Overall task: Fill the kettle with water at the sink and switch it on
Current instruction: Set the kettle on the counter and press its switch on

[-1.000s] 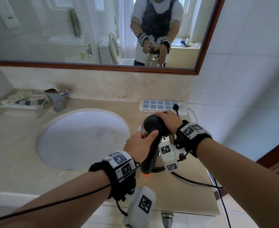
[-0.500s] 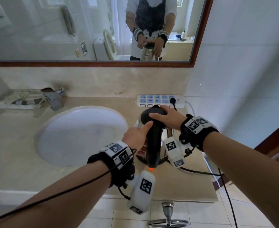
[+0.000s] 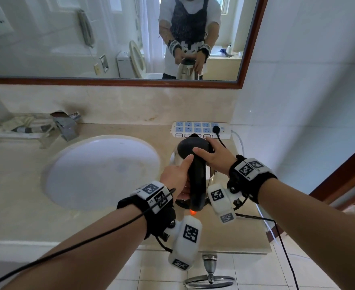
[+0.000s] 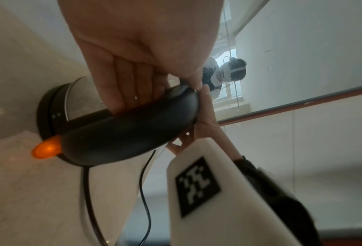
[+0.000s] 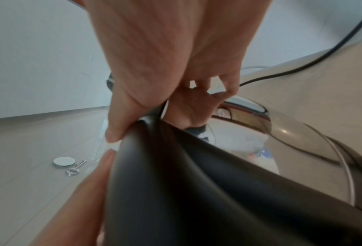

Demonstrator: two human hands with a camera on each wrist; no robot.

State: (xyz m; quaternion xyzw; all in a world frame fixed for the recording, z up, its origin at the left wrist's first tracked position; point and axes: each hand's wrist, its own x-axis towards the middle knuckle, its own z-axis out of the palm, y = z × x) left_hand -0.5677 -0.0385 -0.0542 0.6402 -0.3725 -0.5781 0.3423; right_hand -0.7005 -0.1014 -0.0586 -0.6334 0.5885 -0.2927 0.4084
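The steel kettle [image 3: 195,176] with black lid and handle stands on its base on the counter, right of the white sink [image 3: 101,170]. An orange switch [image 3: 193,212] glows at the foot of the handle, also clear in the left wrist view as the orange switch [image 4: 46,149]. My left hand [image 3: 175,176] grips the handle, fingers [image 4: 134,79] curled round it and thumb lying along its top. My right hand [image 3: 214,158] holds the lid end from the right, thumb [image 5: 117,129] pressed on the black top. The water level is hidden.
A tap [image 3: 65,126] sits behind the sink at the left. A white power strip [image 3: 199,130] lies against the back wall with the black plug [image 3: 216,129] in it; its cord trails right of the kettle. The wall stands close on the right, the counter edge [image 3: 235,248] near me.
Both hands keep their hold on the kettle, which stays in place with the orange light on. The head view has shifted and my left thumb lies further up the handle.
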